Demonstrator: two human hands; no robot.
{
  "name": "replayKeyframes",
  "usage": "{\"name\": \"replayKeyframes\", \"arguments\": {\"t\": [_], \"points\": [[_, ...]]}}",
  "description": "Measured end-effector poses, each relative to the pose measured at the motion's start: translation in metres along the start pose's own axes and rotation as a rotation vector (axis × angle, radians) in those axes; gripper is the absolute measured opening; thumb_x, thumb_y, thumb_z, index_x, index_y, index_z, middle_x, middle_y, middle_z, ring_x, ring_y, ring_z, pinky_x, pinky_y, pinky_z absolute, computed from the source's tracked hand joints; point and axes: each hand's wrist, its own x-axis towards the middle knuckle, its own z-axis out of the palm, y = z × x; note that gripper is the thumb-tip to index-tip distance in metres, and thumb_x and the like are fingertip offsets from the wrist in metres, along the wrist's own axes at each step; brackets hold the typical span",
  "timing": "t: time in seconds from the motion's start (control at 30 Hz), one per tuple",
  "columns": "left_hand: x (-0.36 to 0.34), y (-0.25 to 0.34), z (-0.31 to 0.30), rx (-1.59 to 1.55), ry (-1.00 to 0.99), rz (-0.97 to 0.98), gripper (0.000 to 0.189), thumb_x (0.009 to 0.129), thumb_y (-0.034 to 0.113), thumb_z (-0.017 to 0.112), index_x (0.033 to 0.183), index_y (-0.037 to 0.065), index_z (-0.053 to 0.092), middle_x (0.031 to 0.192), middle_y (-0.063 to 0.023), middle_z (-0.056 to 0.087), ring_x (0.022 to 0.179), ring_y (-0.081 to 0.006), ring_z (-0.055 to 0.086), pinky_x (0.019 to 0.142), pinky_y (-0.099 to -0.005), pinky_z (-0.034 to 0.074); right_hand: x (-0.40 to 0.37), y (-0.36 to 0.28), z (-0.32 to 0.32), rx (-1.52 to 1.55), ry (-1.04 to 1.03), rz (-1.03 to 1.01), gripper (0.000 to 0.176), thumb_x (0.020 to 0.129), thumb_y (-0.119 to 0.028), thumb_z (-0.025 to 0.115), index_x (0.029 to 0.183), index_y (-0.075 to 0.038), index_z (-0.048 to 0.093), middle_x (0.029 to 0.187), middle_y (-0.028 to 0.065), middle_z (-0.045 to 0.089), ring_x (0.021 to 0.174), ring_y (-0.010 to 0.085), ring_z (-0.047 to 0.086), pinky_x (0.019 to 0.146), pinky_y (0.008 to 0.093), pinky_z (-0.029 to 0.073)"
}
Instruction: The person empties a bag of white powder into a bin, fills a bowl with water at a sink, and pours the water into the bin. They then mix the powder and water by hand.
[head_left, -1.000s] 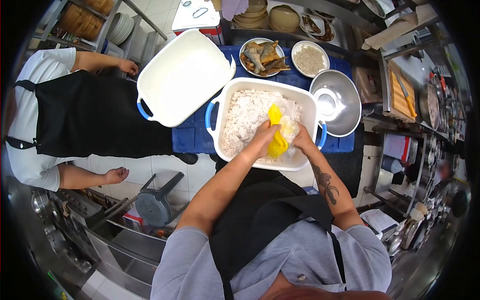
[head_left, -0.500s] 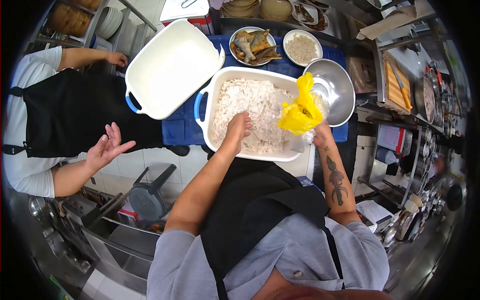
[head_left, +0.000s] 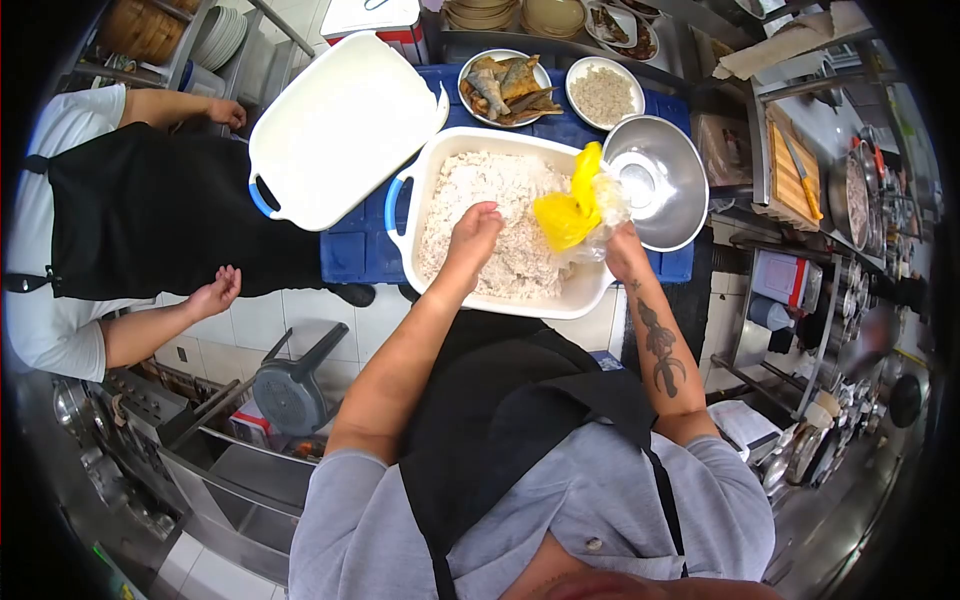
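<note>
A white tub [head_left: 430, 160] with blue handles holds a heap of pale, crumbly flour-like mix [head_left: 480, 190]. My left hand [head_left: 475, 238] hovers over the near part of the heap, its fingers loosely curved, with nothing visible in them. At the tub's right side, my right hand [head_left: 627, 254] grips a clear plastic bag [head_left: 608, 205]. A crumpled yellow plastic bag [head_left: 572, 212] hangs with it above the mix. Bag folds hide some of my right fingers. Just beyond that hand is a steel bowl [head_left: 680, 185].
An empty white tub [head_left: 340, 120] lies left on the blue table [head_left: 350, 255]. Behind are a plate of fried fish [head_left: 505, 85] and a plate of pale grains [head_left: 605, 92]. A co-worker in a black apron [head_left: 170, 210] stands left, beside a grey stool [head_left: 290, 395].
The yellow bag and my right hand have moved left, and the bag has tilted over the mix. My left fingers have drawn closer together. The co-worker's nearer hand has lowered and curled.
</note>
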Motion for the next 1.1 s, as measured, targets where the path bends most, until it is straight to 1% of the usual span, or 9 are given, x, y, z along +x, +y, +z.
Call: {"name": "replayKeyframes", "arguments": {"t": [0.1,0.17,0.4,0.7,0.87,0.97,1.03,1.07,1.1], "points": [[0.001,0.000,0.007,-0.036,0.011,0.004,0.036,0.086,0.022,0.056,0.118,0.005,0.051,0.106,-0.0035,0.056,0.094,-0.0123,0.052,0.078,-0.0283,0.041,-0.014,-0.023,0.011,0.170,0.065,0.126,0.039,0.092,-0.017,0.053,0.128,-0.003,0.044,0.122,0.0090,0.055,0.110,0.0228,0.055,0.093,0.0387,0.045],[0.005,0.002,0.004,-0.033,0.011,-0.059,0.036,0.088,0.025,0.053,0.118,0.006,0.050,0.105,-0.0038,0.056,0.092,-0.0128,0.053,0.078,-0.0284,0.042,-0.017,-0.035,0.012,0.330,-0.061,0.081,0.040,0.093,-0.024,0.053,0.127,-0.004,0.044,0.122,0.0092,0.055,0.109,0.0235,0.056,0.092,0.0414,0.047],[0.009,-0.018,0.006,-0.229,-0.007,-0.375,0.049,0.091,0.045,0.042,0.121,0.005,0.047,0.107,-0.0097,0.052,0.095,-0.0217,0.052,0.078,-0.0372,0.044,-0.044,-0.070,0.039,0.537,-0.206,-0.004,0.042,0.093,-0.030,0.051,0.127,-0.005,0.046,0.124,0.0095,0.054,0.110,0.0245,0.055,0.095,0.0402,0.045],[-0.015,-0.030,-0.008,-0.284,0.017,-0.433,0.053,0.092,0.048,0.039,0.120,0.003,0.044,0.107,-0.0133,0.052,0.096,-0.0255,0.052,0.077,-0.0404,0.046,-0.045,-0.057,0.032,0.362,-0.077,-0.055,0.040,0.093,-0.028,0.050,0.127,-0.005,0.047,0.125,0.0101,0.054,0.112,0.0252,0.054,0.096,0.0409,0.044],[-0.021,-0.031,-0.007,-0.330,-0.051,-0.464,0.056,0.092,0.050,0.037,0.118,0.002,0.045,0.110,-0.0163,0.052,0.097,-0.0268,0.052,0.078,-0.0418,0.045,-0.059,-0.075,0.044,0.474,-0.168,-0.065,0.042,0.092,-0.029,0.052,0.127,-0.005,0.047,0.124,0.0106,0.055,0.112,0.0255,0.054,0.096,0.0404,0.044],[-0.017,-0.034,0.003,-0.412,-0.255,-0.585,0.073,0.089,0.059,0.035,0.130,-0.001,0.035,0.122,-0.0215,0.048,0.108,-0.0334,0.051,0.086,-0.0470,0.044,-0.065,-0.088,0.042,0.534,-0.253,-0.106,0.042,0.093,-0.029,0.051,0.127,-0.004,0.047,0.125,0.0117,0.055,0.114,0.0263,0.053,0.098,0.0410,0.043],[-0.015,-0.032,0.018,-0.736,-0.339,-0.713,0.092,0.085,0.067,0.034,0.142,-0.002,0.014,0.135,-0.0258,0.038,0.121,-0.0399,0.043,0.097,-0.0519,0.037,-0.069,-0.093,0.039,0.611,-0.244,-0.117,0.042,0.093,-0.029,0.050,0.127,-0.004,0.047,0.125,0.0123,0.055,0.114,0.0271,0.053,0.099,0.0422,0.042],[-0.013,-0.030,0.023,-0.811,-0.385,-0.684,0.102,0.082,0.072,0.034,0.145,0.001,-0.004,0.142,-0.0253,0.030,0.128,-0.0425,0.035,0.103,-0.0534,0.031,-0.071,-0.095,0.039,0.679,-0.337,-0.120,0.043,0.092,-0.028,0.051,0.126,-0.003,0.047,0.126,0.0129,0.054,0.114,0.0275,0.053,0.099,0.0426,0.041],[-0.013,-0.029,0.025,-0.812,-0.391,-0.685,0.102,0.082,0.072,0.034,0.145,0.001,-0.004,0.142,-0.0253,0.030,0.128,-0.0425,0.035,0.103,-0.0534,0.031,-0.071,-0.094,0.035,0.675,-0.334,-0.124,0.043,0.092,-0.028,0.051,0.126,-0.003,0.047,0.126,0.0129,0.054,0.114,0.0275,0.053,0.099,0.0426,0.041]]}}
